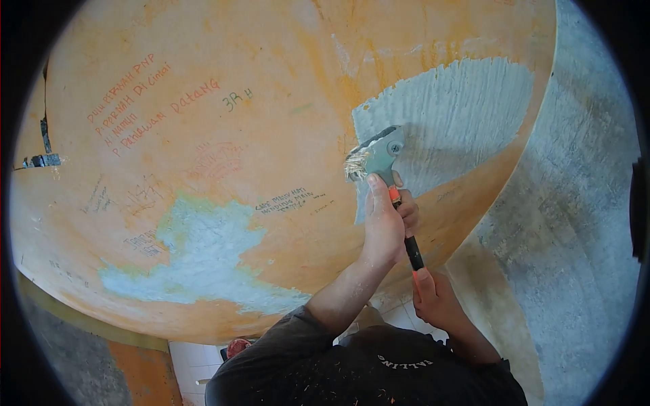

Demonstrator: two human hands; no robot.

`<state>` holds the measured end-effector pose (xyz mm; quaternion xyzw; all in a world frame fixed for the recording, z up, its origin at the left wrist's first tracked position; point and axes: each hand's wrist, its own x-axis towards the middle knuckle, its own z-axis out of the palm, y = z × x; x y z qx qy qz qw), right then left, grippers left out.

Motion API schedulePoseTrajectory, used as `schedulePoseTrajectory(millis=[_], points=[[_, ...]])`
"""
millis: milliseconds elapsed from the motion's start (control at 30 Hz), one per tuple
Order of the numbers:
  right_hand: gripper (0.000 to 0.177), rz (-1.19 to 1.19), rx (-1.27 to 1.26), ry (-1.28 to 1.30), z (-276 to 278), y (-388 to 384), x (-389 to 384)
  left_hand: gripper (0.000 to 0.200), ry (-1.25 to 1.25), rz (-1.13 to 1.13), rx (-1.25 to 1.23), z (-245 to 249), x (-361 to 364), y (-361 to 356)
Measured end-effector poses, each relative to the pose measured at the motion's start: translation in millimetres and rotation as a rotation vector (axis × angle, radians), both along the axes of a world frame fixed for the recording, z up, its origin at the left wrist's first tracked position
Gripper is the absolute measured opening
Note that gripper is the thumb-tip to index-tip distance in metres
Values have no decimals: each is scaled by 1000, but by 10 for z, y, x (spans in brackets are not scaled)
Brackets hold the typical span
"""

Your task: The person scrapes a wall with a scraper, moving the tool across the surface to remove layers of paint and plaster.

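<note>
Head view | scraper [383, 157] at left edge of pale patch [460, 108], curved orange wall [291, 135] | left hand [381, 229] closed around neck, likely for pressure | right hand [437, 301] wrapped around near handle end, likely steering.

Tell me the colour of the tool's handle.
The handle is black with orange-red sections; the head view shows it best.
</note>
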<state>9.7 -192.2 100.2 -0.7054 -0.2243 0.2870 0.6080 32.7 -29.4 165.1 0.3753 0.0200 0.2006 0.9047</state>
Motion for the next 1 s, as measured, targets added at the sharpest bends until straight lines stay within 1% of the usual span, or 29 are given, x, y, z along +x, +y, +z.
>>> schedulePoseTrajectory(millis=[67,200,300,600,700,767,800,867,1000], points=[[46,18,-7,128,77,-7,-17,47,7,15,18,23,3,-4],[45,17,7,112,150,-13,-18,47,29,28,1,90,4,-28],[43,-10,-11,31,155,-18,19,48,4,25,13,141,24,-24],[43,-13,21,97,330,8,-4,47,-36,29,28,257,46,-9],[43,-25,5,57,348,23,21,47,-57,41,35,310,65,-6],[44,-31,-27,-68,308,10,65,47,-72,39,22,325,77,-16],[44,-33,-24,-72,334,15,52,47,-75,37,25,336,71,-16],[45,-12,8,40,410,39,18,47,-50,33,39,366,52,-1],[46,3,56,59,442,78,38,47,-76,19,62,443,78,34]])
